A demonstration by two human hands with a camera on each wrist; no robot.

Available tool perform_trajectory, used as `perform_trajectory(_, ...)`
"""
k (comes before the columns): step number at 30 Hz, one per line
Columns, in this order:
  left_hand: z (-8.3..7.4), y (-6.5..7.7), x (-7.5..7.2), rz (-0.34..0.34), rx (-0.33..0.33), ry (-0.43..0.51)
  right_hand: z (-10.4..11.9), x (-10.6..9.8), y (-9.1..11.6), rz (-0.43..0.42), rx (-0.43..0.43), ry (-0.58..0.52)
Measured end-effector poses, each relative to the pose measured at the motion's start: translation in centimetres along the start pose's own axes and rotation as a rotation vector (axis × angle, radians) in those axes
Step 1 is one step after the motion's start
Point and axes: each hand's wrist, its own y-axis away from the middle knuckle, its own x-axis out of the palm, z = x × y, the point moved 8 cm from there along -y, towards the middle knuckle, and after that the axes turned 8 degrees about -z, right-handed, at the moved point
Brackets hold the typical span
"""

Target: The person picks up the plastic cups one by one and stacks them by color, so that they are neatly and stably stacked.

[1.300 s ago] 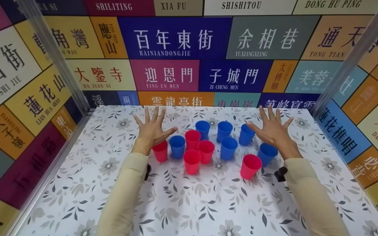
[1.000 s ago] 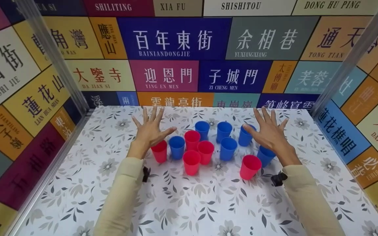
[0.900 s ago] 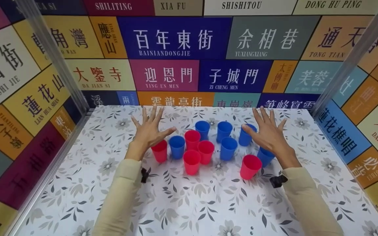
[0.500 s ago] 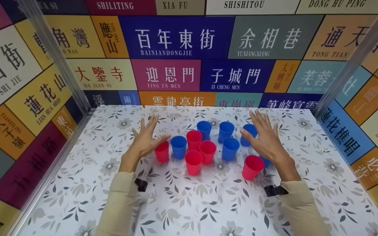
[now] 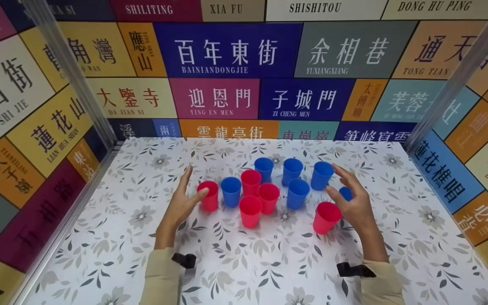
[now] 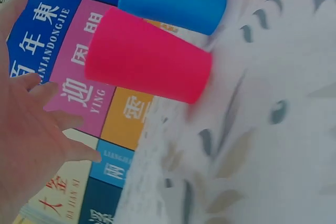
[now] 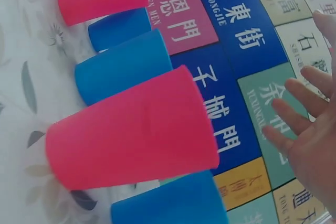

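My left hand [image 5: 181, 207] hovers beside the leftmost red cup [image 5: 208, 196], its thumb near the rim and no cup in its grasp. In the left wrist view that red cup [image 6: 149, 56] stands apart from the relaxed fingers. Over on the right, my right hand [image 5: 354, 203] is between the front red cup [image 5: 326, 217] and a blue cup [image 5: 346, 193] that it partly hides. Its fingers are spread and hold nothing, as the right wrist view shows beside the large red cup [image 7: 131, 129]. A back blue cup [image 5: 322, 176] stands just beyond its fingertips.
Several more upright cups stand mid-table, among them a red cup [image 5: 250, 212] and a blue cup [image 5: 298, 194]. The floral white tabletop [image 5: 227, 262] is bordered by sign-covered walls [image 5: 227, 51] and clear corner posts [image 5: 79, 80].
Both hands have drawn back toward the near side and lowered, turning from palms-down to sideways with fingers less spread. The back right blue cup is now uncovered. The cups stay in place.
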Motion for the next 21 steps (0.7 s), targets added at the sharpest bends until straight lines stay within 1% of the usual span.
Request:
perform_trajectory(3, 0.6, 0.5, 0.5, -0.028, 0.004, 0.129, -0.6, -0.4, 0.6, -0.009, -0.004, -0.076)
perform_trajectory(5, 1.0, 0.8, 0.8, -0.038, 0.005, 0.207, -1.1, -0.5, 1.0, -0.003, 0.0, -0.1)
perform_trajectory(6, 1.3, 1.0, 1.0, -0.046, 0.0, 0.232, -1.7, -0.5, 1.1, 0.002, 0.007, -0.101)
perform_trajectory(8, 1.8, 1.3, 1.3, -0.055, -0.016, 0.261, -2.2, -0.4, 1.6, 0.016, 0.022, -0.102)
perform_trajectory(11, 2.6, 1.7, 1.7, -0.069, -0.047, 0.262, -3.0, -0.1, 2.0, 0.036, 0.049, -0.095)
perform_trajectory(13, 2.9, 1.8, 1.8, -0.076, -0.066, 0.247, -3.5, 0.2, 2.1, 0.053, 0.073, -0.092)
perform_trajectory(18, 3.4, 1.5, 2.1, -0.079, -0.108, 0.193, -4.4, 0.7, 2.0, 0.086, 0.142, -0.052)
perform_trajectory(21, 3.7, 1.4, 2.4, -0.081, -0.125, 0.188, -4.7, 0.7, 2.2, 0.114, 0.159, -0.009)
